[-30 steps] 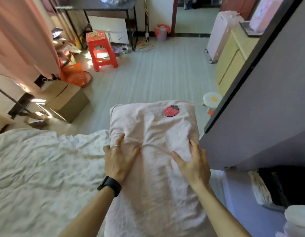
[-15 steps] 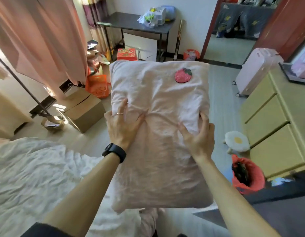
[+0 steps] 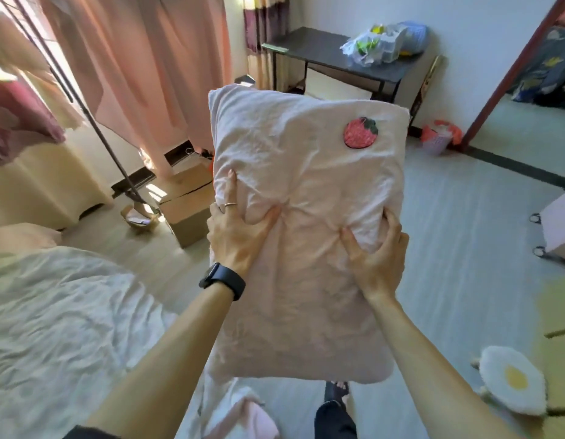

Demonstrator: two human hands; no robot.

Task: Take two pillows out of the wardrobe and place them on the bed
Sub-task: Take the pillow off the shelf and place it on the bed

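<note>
A pale pink pillow (image 3: 306,280) with a red strawberry patch (image 3: 360,133) hangs upright in the air in front of me. My left hand (image 3: 237,229), with a ring and a black watch on the wrist, grips its left side. My right hand (image 3: 376,258) pinches a fold of the cover on its right side. The bed (image 3: 53,327), covered with a crumpled white sheet, lies at the lower left, below and left of the pillow. The wardrobe is out of view.
A cardboard box (image 3: 186,204) stands on the floor beyond the bed, next to a clothes rail (image 3: 94,122) and pink curtains (image 3: 141,58). A dark desk (image 3: 338,58) is at the back wall. A fried-egg cushion (image 3: 512,381) and yellow drawers (image 3: 560,312) are at the right.
I have lifted the pillow higher and turned left, away from the wardrobe, which has left the view. Both hands keep their grip, and the bed fills more of the lower left.
</note>
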